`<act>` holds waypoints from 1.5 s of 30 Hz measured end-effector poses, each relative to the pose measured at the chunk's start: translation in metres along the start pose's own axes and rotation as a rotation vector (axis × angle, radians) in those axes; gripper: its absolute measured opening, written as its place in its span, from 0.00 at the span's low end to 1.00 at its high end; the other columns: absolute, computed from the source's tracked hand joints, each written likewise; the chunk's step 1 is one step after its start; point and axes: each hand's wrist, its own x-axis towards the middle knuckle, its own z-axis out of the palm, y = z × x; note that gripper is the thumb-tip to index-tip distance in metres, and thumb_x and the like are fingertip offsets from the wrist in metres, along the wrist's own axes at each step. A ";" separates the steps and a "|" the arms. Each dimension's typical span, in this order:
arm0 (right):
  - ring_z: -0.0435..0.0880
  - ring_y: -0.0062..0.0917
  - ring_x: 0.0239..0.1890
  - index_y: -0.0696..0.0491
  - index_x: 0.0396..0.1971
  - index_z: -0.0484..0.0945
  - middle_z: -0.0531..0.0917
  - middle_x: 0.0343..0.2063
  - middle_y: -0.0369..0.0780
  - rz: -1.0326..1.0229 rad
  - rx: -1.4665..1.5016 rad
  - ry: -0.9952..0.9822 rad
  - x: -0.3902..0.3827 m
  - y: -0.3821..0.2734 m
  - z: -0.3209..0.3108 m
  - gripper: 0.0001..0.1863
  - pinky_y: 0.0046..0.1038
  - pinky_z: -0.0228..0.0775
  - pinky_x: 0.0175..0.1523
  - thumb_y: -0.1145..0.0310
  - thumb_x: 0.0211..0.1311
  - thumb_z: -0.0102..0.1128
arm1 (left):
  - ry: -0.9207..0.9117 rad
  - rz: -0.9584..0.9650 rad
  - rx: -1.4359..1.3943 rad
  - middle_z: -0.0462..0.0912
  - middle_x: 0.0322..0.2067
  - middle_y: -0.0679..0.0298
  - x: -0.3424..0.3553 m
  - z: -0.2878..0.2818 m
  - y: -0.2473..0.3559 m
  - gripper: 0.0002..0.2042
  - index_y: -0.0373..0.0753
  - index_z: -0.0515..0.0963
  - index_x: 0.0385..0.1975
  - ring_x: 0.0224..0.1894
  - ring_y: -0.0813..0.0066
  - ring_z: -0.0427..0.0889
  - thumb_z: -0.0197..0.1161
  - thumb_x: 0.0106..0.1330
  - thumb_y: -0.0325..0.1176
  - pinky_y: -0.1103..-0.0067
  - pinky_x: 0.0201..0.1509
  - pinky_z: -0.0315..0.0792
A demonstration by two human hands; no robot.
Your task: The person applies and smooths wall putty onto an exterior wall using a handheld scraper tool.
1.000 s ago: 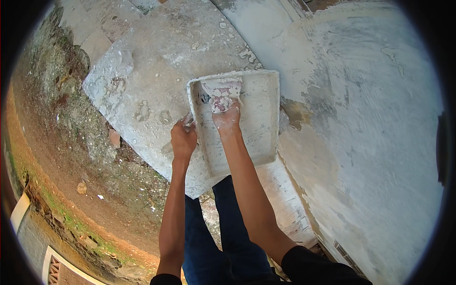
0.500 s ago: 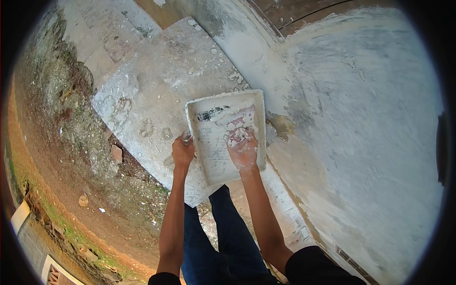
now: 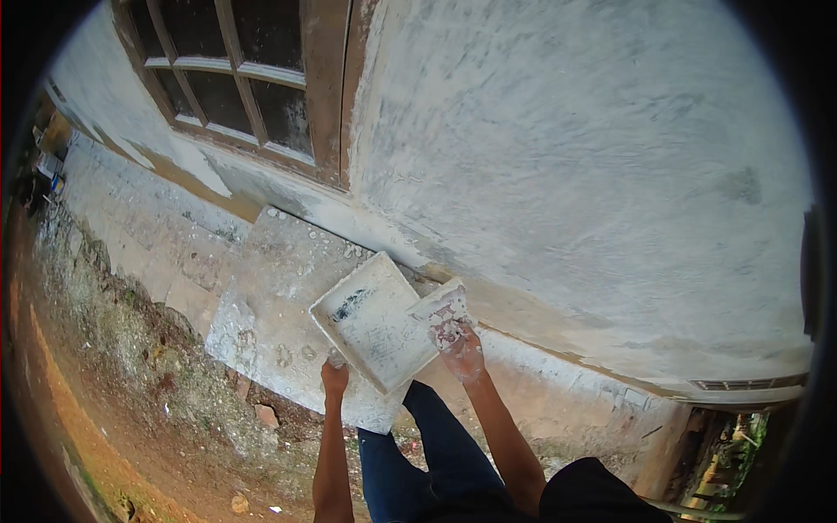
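My left hand (image 3: 334, 375) is closed on the near left corner of a shallow rectangular tray (image 3: 362, 305), off-white and crusted with white paste, with a dark patch inside. My right hand (image 3: 464, 357) grips a wide scraper (image 3: 440, 305) with white paste over reddish patches, held at the tray's right edge. The tray is held above a large pale board (image 3: 275, 270) spattered with dried paste, in front of my legs.
A plastered wall (image 3: 584, 148) rises ahead and to the right, with a wooden-framed window (image 3: 331, 96) at upper left. A paved strip (image 3: 157, 244) runs along its base, bordered by rubble and reddish soil (image 3: 78, 401). Small objects (image 3: 51, 174) lie at far left.
The view has swung up toward the wall and window. The scraper has moved from inside the tray to its right edge with my right hand; the tray is turned at an angle.
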 end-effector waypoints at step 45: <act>0.79 0.38 0.39 0.63 0.40 0.78 0.81 0.34 0.50 -2.770 -1.635 0.513 -0.445 -0.475 0.439 0.11 0.34 0.70 0.45 0.82 0.55 0.55 | -0.197 0.757 -0.200 0.81 0.21 0.64 -0.250 0.130 0.553 0.03 0.29 0.78 0.26 0.26 0.84 0.75 0.63 0.58 0.22 0.83 0.33 0.70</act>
